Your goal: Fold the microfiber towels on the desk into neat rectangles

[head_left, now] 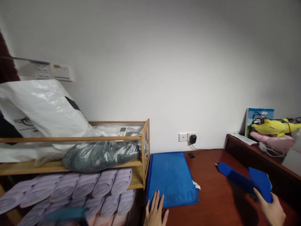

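Note:
My left hand (pixel 155 212) rests with spread fingers on the near-left part of a flat blue fabric pad (pixel 170 177). The pad lies on the reddish-brown tabletop, with a small white tag at its right edge. To the right, my right hand (pixel 271 208) is closed on a blue fabric strip (pixel 237 179). One long rounded arm of the strip points left, with a small pale tip, and a wider part stands up by the fingers. Whether it is one folded piece or two, I cannot tell. A dark shadow falls on the table below it.
At left, a wooden rack (pixel 142 157) holds lilac slippers (pixel 87 185), plastic bags and a remote (pixel 122 131). A black plug (pixel 193 139) sits in the wall socket. Along the right, a raised shelf (pixel 237 150) bears a yellow plush toy (pixel 272 126), a pink item and cables.

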Demonstrator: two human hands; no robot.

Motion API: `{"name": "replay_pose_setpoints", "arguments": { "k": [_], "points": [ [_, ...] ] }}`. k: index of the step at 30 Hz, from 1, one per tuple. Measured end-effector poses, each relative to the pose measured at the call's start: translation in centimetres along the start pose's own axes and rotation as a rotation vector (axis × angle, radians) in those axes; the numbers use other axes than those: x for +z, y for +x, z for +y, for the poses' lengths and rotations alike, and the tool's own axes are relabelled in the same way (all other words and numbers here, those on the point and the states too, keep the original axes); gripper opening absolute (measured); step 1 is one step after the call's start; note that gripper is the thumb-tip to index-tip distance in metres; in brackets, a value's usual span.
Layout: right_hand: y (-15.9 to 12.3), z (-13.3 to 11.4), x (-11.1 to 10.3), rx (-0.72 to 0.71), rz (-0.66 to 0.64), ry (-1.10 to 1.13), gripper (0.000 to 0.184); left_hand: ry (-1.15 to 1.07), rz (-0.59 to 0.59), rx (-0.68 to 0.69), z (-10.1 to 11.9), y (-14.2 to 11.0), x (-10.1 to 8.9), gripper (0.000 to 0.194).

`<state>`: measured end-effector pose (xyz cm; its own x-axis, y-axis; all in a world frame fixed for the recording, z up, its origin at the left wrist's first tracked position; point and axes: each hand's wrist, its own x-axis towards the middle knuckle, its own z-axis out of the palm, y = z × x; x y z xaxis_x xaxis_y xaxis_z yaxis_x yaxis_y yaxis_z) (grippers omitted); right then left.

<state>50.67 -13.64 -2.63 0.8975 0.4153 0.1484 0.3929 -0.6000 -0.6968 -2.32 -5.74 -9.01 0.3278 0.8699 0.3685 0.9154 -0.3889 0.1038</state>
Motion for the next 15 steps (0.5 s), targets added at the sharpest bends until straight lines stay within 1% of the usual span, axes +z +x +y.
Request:
{"name": "replay_pose_setpoints", "arguments": {
  "k": [2, 3, 4, 5, 6, 7, 9, 12, 15],
  "points": [
    [-4.5, 0.5, -1.0, -0.072, -0.139, -0.060, 0.086, 0.004, -0.005, -0.009, 0.5, 0.0, -0.8, 0.054],
    [-6.9, 0.9, -1.3, -0.129, -0.215, -0.091, 0.079, 0.005, -0.001, -0.010, 0.8, 0.0, -1.2, 0.055],
    [-9.4, 1.3, -1.4, -0.214, -0.276, -0.118, 0.067, 0.003, 0.008, -0.010, 1.0, 0.0, -1.7, 0.054],
    [-11.7, 1.7, -1.3, -0.334, -0.314, -0.145, 0.056, -0.001, 0.024, -0.007, 1.3, 0.0, -2.2, 0.054],
    [-13.9, 2.0, -1.2, -0.505, -0.334, -0.184, 0.048, -0.009, 0.045, 0.000, 1.5, 0.1, -2.7, 0.053],
    [-15.8, 2.2, -1.0, -0.622, -0.306, -0.234, 0.043, -0.020, 0.070, 0.009, 1.6, 0.0, -3.2, 0.051],
    [-18.8, 2.1, -0.6, -0.773, -0.254, -0.355, 0.043, -0.054, 0.123, 0.034, 1.9, -0.2, -4.3, 0.048],
    [-22.0, 1.0, 0.1, -0.887, -0.178, -0.463, 0.047, -0.143, 0.161, 0.079, 2.7, -1.4, -5.7, 0.045],
    [-25.2, -0.3, 0.7, -0.983, -0.151, -0.471, 0.051, -0.296, 0.120, 0.129, 4.6, -3.5, -7.3, 0.044]
  ]
}}
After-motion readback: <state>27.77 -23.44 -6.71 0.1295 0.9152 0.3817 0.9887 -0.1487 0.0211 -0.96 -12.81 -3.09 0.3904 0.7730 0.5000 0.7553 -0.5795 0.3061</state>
